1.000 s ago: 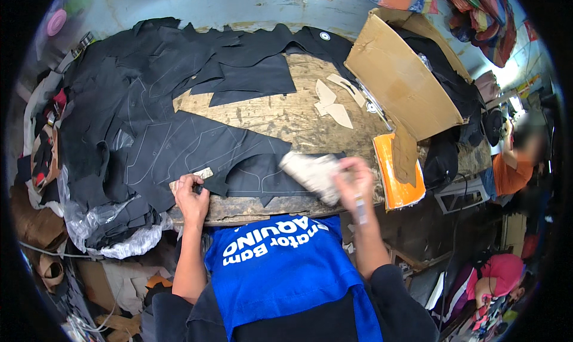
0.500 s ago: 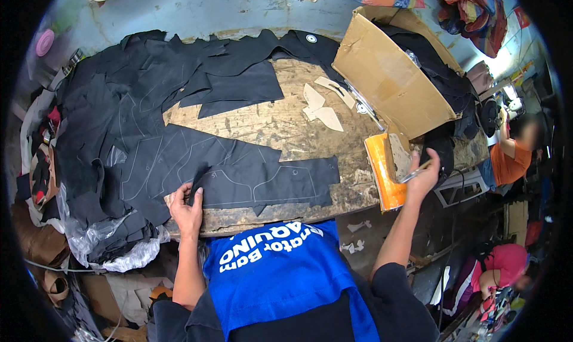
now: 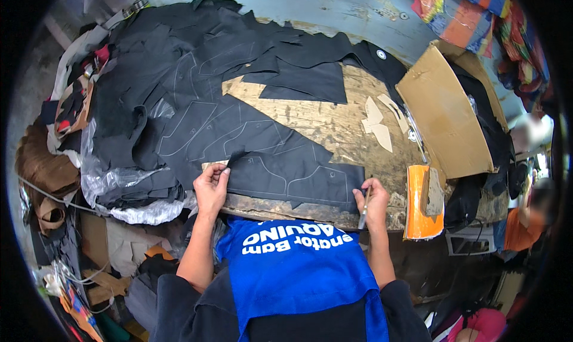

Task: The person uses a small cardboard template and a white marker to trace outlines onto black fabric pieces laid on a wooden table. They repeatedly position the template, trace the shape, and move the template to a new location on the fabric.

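Note:
A strip of black sheet material (image 3: 268, 183), marked with pale outlines of shapes, lies along the near edge of the wooden table. My left hand (image 3: 211, 191) pinches its left end, where a corner curls up. At the opposite end, my right hand (image 3: 375, 204) is closed around a slim pen-like tool (image 3: 362, 218), brownish above and greyish below. The thumb of that hand touches the strip's right edge. Whether the tool is a knife or a pen, I cannot tell.
More black sheets (image 3: 179, 49) cover the table's left and far side. Pale pattern pieces (image 3: 376, 126) lie right of centre. A cardboard box (image 3: 444, 112) holds black material. An orange pad (image 3: 416, 207) with a greyish block (image 3: 433, 192) lies at the right. Clear plastic (image 3: 128, 201) bunches at the left.
My right hand has moved left with the slim tool, from beside the orange pad to the strip's right end. My left hand still holds the left end. The whole view has shifted.

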`<action>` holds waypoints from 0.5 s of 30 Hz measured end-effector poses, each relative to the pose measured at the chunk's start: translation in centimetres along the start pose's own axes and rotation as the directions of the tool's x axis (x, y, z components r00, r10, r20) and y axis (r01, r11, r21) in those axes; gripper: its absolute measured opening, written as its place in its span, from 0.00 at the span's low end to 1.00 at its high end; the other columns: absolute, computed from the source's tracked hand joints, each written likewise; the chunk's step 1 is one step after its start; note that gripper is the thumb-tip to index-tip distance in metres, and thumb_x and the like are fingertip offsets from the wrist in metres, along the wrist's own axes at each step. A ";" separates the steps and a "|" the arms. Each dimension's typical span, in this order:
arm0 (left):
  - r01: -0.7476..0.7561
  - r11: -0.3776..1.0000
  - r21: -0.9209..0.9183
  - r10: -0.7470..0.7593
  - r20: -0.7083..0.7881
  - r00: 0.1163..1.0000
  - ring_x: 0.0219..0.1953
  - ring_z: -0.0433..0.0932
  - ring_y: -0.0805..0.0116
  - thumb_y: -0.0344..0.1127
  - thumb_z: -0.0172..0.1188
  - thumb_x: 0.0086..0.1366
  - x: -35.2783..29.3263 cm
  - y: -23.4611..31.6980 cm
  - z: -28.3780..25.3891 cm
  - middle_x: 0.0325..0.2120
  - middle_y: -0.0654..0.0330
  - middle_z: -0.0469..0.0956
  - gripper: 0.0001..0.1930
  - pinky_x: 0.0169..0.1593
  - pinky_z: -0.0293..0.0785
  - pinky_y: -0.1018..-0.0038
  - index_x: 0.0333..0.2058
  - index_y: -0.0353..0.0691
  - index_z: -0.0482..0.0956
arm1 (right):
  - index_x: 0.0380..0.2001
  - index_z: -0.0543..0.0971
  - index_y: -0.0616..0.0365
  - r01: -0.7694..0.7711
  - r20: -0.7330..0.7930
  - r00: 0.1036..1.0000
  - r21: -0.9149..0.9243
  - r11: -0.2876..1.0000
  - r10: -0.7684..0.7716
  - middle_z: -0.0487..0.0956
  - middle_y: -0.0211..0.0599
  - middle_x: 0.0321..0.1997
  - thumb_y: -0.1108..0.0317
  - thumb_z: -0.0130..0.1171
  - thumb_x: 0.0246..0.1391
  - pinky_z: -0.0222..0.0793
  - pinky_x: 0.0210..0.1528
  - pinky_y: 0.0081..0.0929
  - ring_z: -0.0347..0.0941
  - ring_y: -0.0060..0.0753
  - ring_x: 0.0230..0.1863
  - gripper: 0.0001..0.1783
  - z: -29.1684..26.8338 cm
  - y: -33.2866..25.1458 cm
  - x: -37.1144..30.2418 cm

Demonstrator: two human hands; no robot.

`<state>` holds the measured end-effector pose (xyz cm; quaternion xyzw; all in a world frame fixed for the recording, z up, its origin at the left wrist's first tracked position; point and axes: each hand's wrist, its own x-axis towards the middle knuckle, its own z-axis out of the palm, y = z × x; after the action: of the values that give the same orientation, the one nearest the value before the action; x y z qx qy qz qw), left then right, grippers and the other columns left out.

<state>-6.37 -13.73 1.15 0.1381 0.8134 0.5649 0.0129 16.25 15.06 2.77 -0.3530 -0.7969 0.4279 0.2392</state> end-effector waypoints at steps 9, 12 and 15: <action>0.045 0.882 -0.468 -0.075 -0.047 0.996 0.28 0.71 0.83 0.23 0.61 0.58 4.2 2.6 -3.4 0.27 0.67 0.76 0.07 0.34 0.67 0.87 0.35 0.31 0.76 | 0.30 0.68 0.54 0.109 0.023 0.988 0.600 0.792 -0.153 0.66 0.20 0.26 0.82 0.64 0.42 0.58 0.26 0.09 0.61 0.09 0.24 0.16 -1.8 -5.1 6.7; 0.003 0.870 -0.494 -0.036 -0.057 0.998 0.30 0.72 0.82 0.24 0.61 0.58 6.0 3.5 -4.0 0.28 0.65 0.77 0.07 0.37 0.68 0.86 0.36 0.32 0.77 | 0.33 0.68 0.56 0.064 0.073 0.985 0.685 0.726 -0.156 0.69 0.26 0.32 0.83 0.62 0.43 0.65 0.31 0.11 0.67 0.13 0.28 0.17 -2.0 -6.7 8.3; -0.024 0.879 -0.476 0.014 -0.024 1.000 0.30 0.73 0.82 0.25 0.61 0.59 7.7 3.8 -4.8 0.30 0.66 0.77 0.08 0.37 0.69 0.85 0.38 0.33 0.76 | 0.34 0.68 0.57 0.042 0.094 0.983 0.714 0.699 -0.156 0.70 0.31 0.37 0.84 0.62 0.43 0.69 0.34 0.14 0.70 0.16 0.30 0.17 -1.7 -7.3 9.0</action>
<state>-13.78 -15.04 7.44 0.1332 0.6484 0.7488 0.0327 9.06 20.03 10.60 -0.1579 -0.6046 0.7123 0.3194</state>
